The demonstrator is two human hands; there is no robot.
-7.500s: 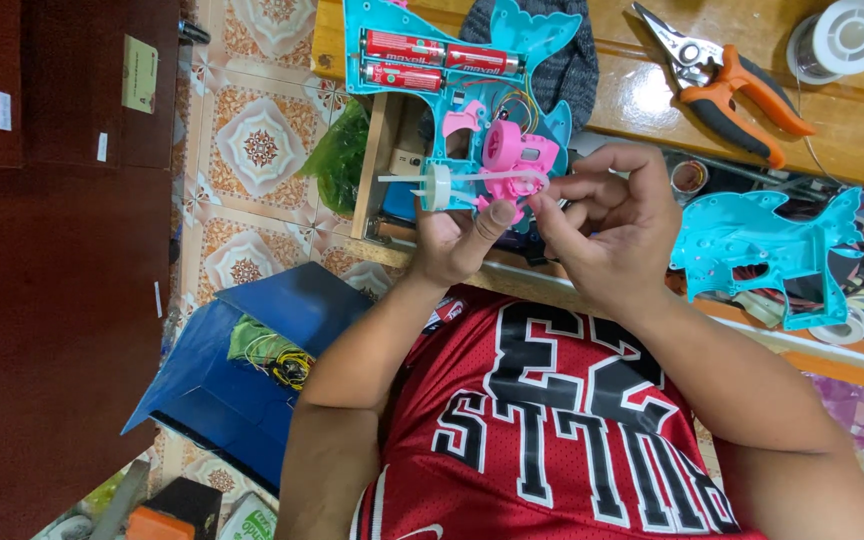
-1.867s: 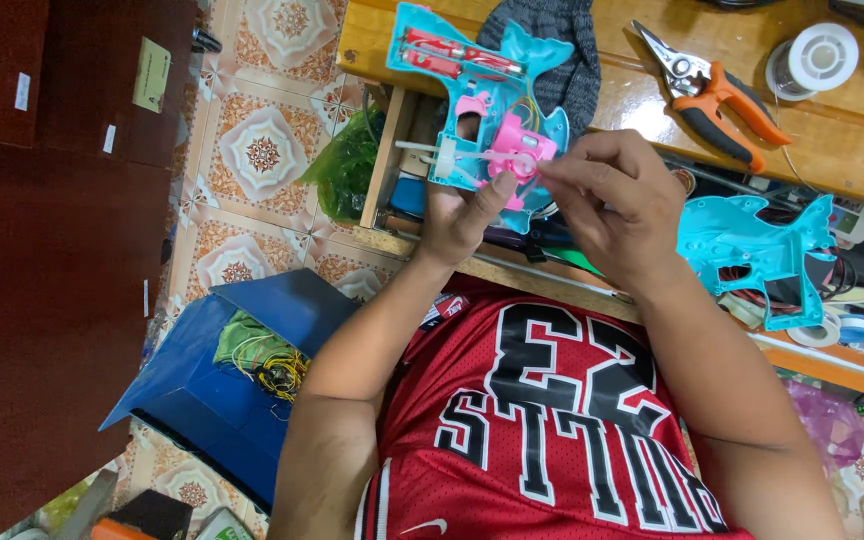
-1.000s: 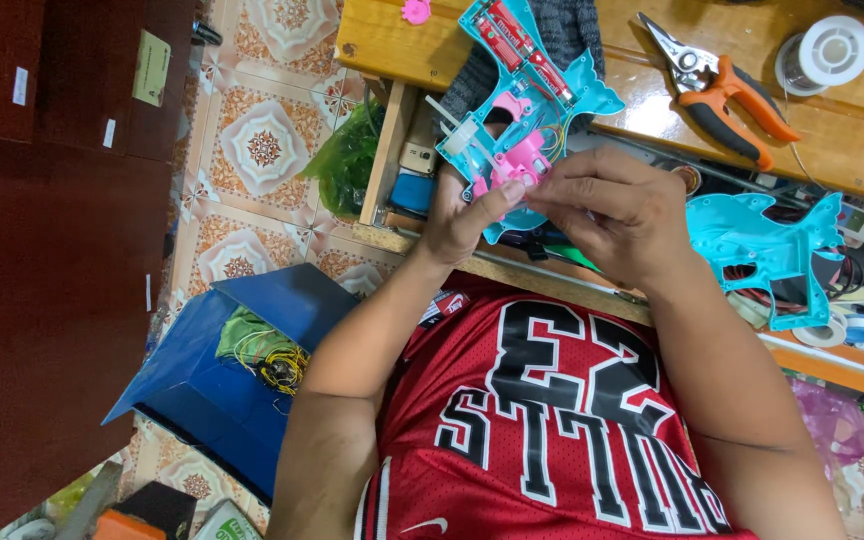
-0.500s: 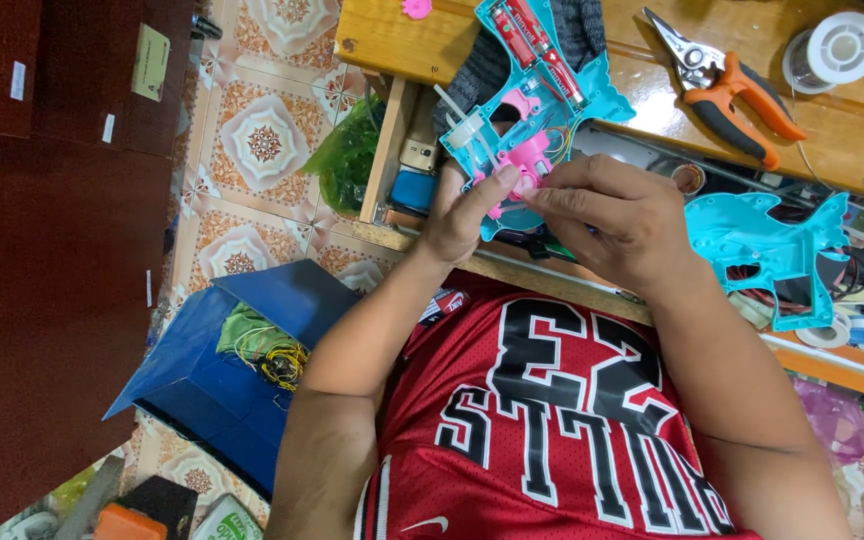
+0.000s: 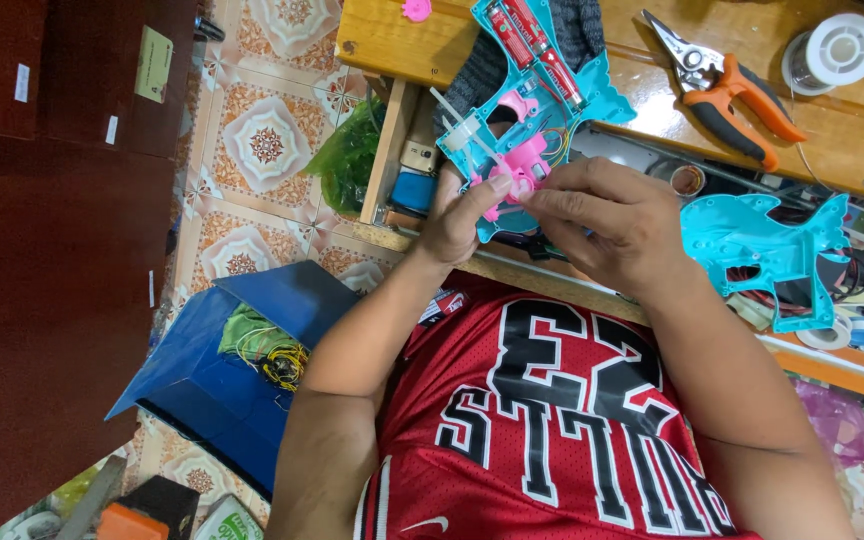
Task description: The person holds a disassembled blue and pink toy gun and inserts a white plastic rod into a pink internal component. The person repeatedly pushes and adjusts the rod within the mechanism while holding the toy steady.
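The opened turquoise toy shell [image 5: 537, 110], held over the near edge of the worktop [image 5: 382, 40], is steadied by the left hand [image 5: 462, 215]; right hand [image 5: 607, 220] fingers are pinched on its pink inner part [image 5: 522, 165], judged mid-fitting; seating it calls for fine alignment

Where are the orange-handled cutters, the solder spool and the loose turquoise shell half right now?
orange-handled cutters [image 5: 742, 105], head view, on the orange handle.
solder spool [image 5: 837, 48], head view, on the white flange.
loose turquoise shell half [image 5: 762, 250], head view, on the middle of its inner face.
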